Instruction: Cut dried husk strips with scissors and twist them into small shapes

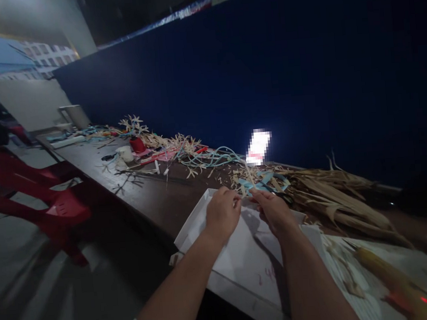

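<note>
My left hand (222,212) and my right hand (273,210) are both closed above a white shallow box (239,261) on the dark table. Between their fingertips they pinch a small woven piece of tan and light-blue strips (251,186), with a thin tan strip rising from it. The two hands are almost touching. Loose blue strips (216,156) trail away behind the piece.
A pile of dry husks (334,195) lies to the right of my hands. Scraps, a red spool (137,145), a white cup (125,153) and scissors (109,157) litter the table's far end. Red plastic chairs (35,194) stand left. A yellowish tool (396,283) lies at right. A dark blue partition backs the table.
</note>
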Demonstrator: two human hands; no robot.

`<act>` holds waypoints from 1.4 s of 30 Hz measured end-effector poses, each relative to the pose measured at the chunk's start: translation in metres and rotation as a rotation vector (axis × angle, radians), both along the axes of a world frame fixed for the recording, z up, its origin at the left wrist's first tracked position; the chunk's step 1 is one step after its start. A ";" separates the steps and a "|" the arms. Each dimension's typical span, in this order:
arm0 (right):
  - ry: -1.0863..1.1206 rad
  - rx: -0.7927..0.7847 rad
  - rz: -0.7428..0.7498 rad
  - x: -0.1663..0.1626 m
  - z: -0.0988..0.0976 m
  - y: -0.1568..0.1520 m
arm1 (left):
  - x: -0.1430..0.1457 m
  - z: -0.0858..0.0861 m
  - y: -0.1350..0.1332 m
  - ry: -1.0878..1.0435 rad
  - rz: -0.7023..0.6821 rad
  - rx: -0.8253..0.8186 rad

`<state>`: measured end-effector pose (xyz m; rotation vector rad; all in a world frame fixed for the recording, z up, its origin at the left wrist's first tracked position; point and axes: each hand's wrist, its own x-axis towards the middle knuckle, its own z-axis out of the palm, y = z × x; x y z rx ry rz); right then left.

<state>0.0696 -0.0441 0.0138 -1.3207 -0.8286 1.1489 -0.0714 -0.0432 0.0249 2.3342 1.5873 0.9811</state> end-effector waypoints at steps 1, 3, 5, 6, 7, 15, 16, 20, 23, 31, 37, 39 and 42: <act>0.025 -0.004 0.028 0.000 0.001 -0.001 | 0.003 0.001 -0.001 -0.016 -0.002 0.018; 0.068 0.008 0.077 0.000 0.001 -0.002 | 0.007 0.002 -0.004 -0.035 -0.007 0.047; 0.089 0.031 0.098 0.001 0.001 -0.002 | 0.010 0.002 -0.006 -0.054 -0.014 0.064; 0.093 0.038 0.101 0.001 0.001 -0.002 | 0.011 0.001 -0.006 -0.072 -0.020 0.062; 0.096 0.043 0.099 0.001 0.001 -0.002 | 0.010 0.000 -0.006 -0.099 -0.027 0.050; 0.130 0.079 0.061 0.002 0.006 -0.004 | 0.003 -0.007 0.010 -0.608 -0.151 -0.566; 0.125 0.078 0.066 0.001 0.007 -0.004 | 0.003 -0.006 0.010 -0.662 -0.175 -0.644; 0.088 0.085 0.076 0.001 0.006 -0.004 | 0.006 -0.006 0.010 -0.764 -0.205 -0.700; 0.070 0.110 0.088 0.002 0.004 -0.003 | 0.008 -0.008 0.011 -0.764 -0.177 -0.656; -0.184 0.162 0.052 0.004 0.000 0.000 | 0.005 -0.014 0.015 -0.700 -0.183 -0.599; -0.229 0.183 0.091 0.005 -0.003 0.001 | 0.006 -0.012 0.014 -0.771 -0.117 -0.589; -0.237 0.185 0.097 0.005 -0.004 0.001 | 0.006 -0.012 0.014 -0.793 -0.102 -0.572; -0.246 0.158 0.111 0.005 -0.002 0.000 | 0.007 -0.015 0.014 -0.827 -0.111 -0.535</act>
